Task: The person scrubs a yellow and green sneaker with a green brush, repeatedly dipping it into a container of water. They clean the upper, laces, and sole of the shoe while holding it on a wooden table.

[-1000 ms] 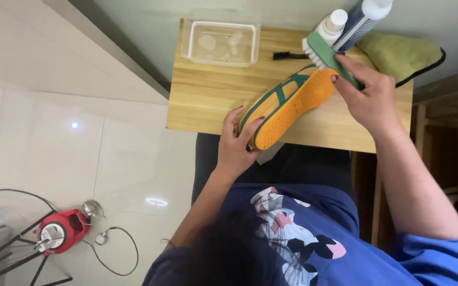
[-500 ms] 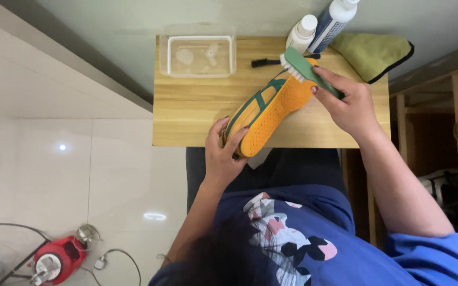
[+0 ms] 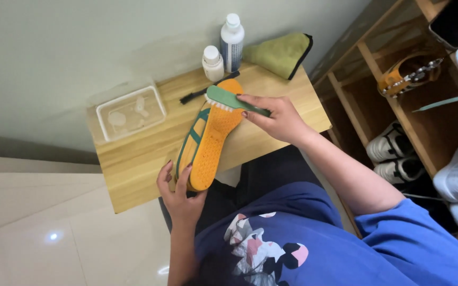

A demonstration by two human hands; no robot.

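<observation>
Shoe lay sole-up over the near edge of the small wooden table, one only, orange sole with green sides. Long axis ran diagonally: toe pointed up and away toward the bottles, heel pointed back toward the person's lap. Left hand closed around the heel end, fingers wrapped over the sole's edge. Right hand clasped the handle of one green brush, white bristles down and touching the sole near the toe.

Counts: two bottles, a tall white-capped bottle and a short white bottle, standing just beside each other at the table's far edge. One clear plastic tub sat on the table to the left of the shoe, apart from it. One thin black tool lay between the tub and the brush head, partly hidden by the brush. One folded olive cloth sat at the far right corner.

Right of the table stood a wooden shoe rack holding several pairs, white and black sneakers among them. The brush and right hand covered part of the toe.
</observation>
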